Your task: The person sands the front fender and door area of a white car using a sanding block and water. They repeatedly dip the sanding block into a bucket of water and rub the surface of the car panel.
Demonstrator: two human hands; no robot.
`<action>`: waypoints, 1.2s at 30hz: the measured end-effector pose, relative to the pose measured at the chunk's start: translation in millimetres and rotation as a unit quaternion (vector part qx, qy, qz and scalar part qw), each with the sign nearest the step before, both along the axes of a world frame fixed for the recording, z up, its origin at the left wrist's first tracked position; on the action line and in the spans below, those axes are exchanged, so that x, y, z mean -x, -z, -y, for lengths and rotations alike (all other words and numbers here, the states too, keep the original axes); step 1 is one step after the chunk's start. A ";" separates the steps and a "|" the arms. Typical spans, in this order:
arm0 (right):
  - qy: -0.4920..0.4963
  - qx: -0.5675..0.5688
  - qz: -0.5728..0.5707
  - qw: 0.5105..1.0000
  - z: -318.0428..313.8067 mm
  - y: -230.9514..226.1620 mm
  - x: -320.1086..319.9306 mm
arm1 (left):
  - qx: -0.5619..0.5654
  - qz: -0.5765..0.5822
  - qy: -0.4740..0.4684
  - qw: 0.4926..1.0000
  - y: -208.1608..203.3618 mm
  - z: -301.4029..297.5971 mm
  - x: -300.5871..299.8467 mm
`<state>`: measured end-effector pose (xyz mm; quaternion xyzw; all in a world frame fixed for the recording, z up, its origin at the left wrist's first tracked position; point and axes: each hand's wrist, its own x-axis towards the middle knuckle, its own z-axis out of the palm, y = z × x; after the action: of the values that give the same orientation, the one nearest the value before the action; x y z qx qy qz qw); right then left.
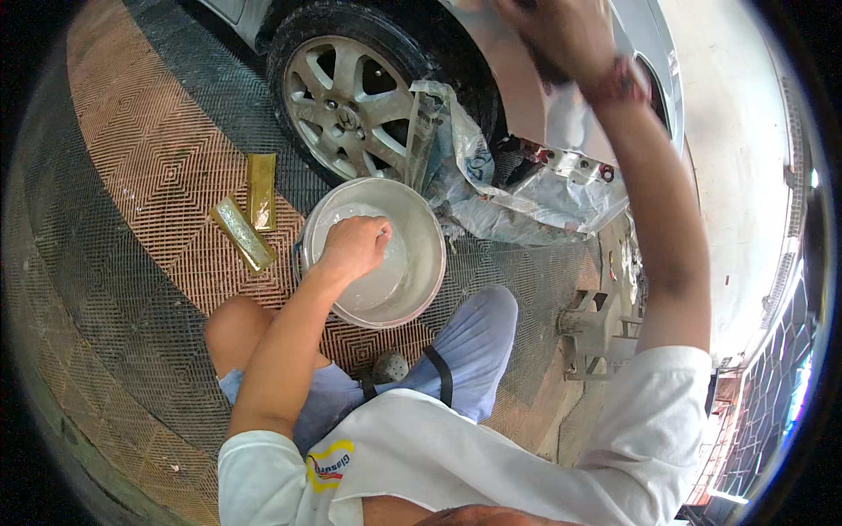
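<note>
My left hand [353,246] is closed over a pale bucket [430,294], and cloudy water [382,272] shows inside it. Whatever those fingers hold, if anything, is hidden. My right hand [566,39] is raised at the top against the car's body panel [509,57], smeared by motion, with its fingers partly cut off by the frame. Something dark shows beneath that hand, too unclear to name. Left of the bucket, two yellowish translucent flat blocks [261,191] lie on the floor, their ends close together.
A car wheel [346,105] stands just beyond the bucket. Crumpled plastic sheeting [526,206] hangs beside it under exposed metal brackets [570,162]. My bent knees flank the bucket's near side. A small plastic stool [588,324] stands to the right, and ridged grating [158,167] covers the floor.
</note>
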<state>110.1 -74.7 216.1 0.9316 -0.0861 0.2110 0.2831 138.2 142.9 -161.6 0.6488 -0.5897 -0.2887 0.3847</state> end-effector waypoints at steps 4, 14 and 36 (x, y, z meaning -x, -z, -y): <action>-0.019 0.064 -0.054 0.996 0.7 32.7 77.8 | 0.032 0.010 -0.027 0.999 12.2 1.7 -16.4; 0.058 0.075 -0.023 0.995 -14.4 58.0 132.9 | 0.001 0.013 -0.001 1.000 7.6 1.3 -0.3; 0.078 0.092 0.060 0.991 -11.9 67.4 160.1 | 0.007 0.005 0.009 1.000 -9.8 1.3 12.2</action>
<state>-50.0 -62.8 148.7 0.8779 -0.1552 0.2511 0.3771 126.0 141.5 -151.8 0.6423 -0.5994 -0.2850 0.3833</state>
